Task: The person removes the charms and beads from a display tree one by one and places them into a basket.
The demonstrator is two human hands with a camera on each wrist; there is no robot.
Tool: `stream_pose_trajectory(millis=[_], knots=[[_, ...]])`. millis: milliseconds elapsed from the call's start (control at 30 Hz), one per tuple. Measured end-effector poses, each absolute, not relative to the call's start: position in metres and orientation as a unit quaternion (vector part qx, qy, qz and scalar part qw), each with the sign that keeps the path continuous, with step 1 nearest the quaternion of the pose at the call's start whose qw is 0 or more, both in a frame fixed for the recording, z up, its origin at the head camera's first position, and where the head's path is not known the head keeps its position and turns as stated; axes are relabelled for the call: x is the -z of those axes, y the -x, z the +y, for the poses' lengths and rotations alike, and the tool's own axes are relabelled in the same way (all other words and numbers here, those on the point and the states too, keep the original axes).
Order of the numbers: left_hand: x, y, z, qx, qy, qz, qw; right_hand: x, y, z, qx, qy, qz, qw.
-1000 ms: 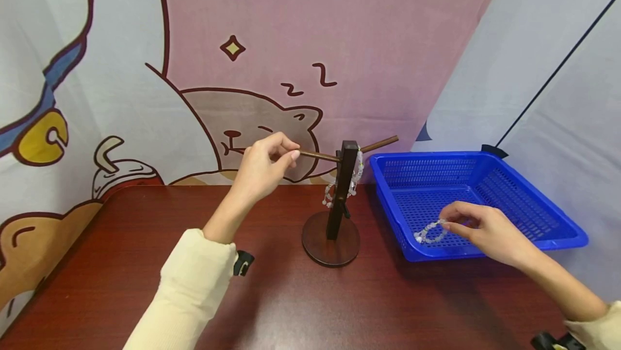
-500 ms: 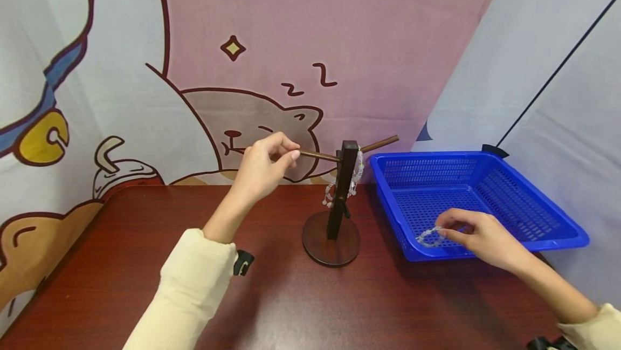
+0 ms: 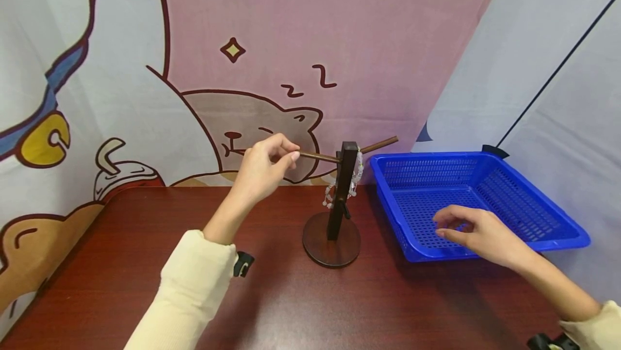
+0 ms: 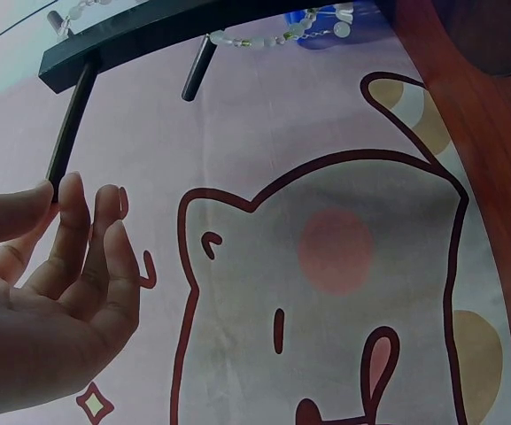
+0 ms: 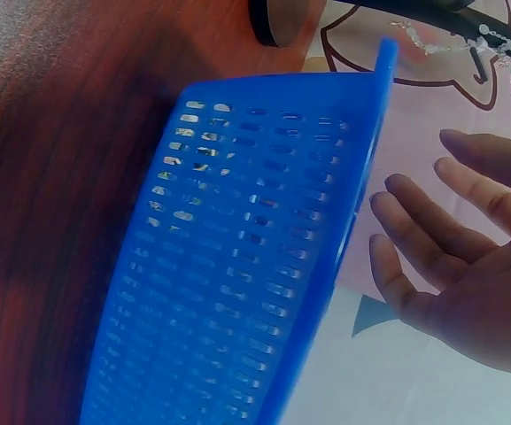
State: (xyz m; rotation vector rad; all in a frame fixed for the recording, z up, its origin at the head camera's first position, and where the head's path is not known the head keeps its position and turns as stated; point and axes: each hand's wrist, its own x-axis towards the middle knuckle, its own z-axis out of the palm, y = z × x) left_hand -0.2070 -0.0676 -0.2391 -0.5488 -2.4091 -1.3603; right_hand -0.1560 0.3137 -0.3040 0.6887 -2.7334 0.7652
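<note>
My left hand [image 3: 266, 166] pinches the tip of a thin brown peg [image 3: 320, 156] on a dark wooden jewelry stand [image 3: 345, 191] with a round base [image 3: 315, 247]. Beaded bracelets of clear and white beads hang from the stand, one [image 3: 359, 169] on its right side and another lower down, partly behind the post. In the left wrist view, thumb and fingertips meet at the end of that peg. My right hand [image 3: 477, 231] hovers over the near part of a blue plastic basket [image 3: 383, 188], fingers apart and loosely bent, holding nothing.
The basket's slotted wall [image 5: 228, 221] fills much of the right wrist view, with small glints behind its slots. A reddish-brown tabletop [image 3: 271, 312] carries stand and basket. Behind them hangs a printed cartoon cloth [image 3: 388, 42]. A second peg [image 3: 380, 144] juts out to the right.
The right hand has let go of a beaded bracelet low in the basket, after lowering it slightly; the bracelet is now out of sight. The left hand stays on the peg.
</note>
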Motion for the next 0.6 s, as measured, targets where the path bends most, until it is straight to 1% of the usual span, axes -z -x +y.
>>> stream_pose_trajectory(millis=[300, 600], knots=[[0.239, 0.206, -0.067, 0.475, 0.192, -0.844, 0.159, 0.293, 0.158, 0.308, -0.246, -0.226, -0.937, 0.098], [0.239, 0.206, -0.067, 0.477, 0.191, -0.843, 0.159, 0.283, 0.16, 0.3, -0.232, -0.238, -0.938, 0.102]])
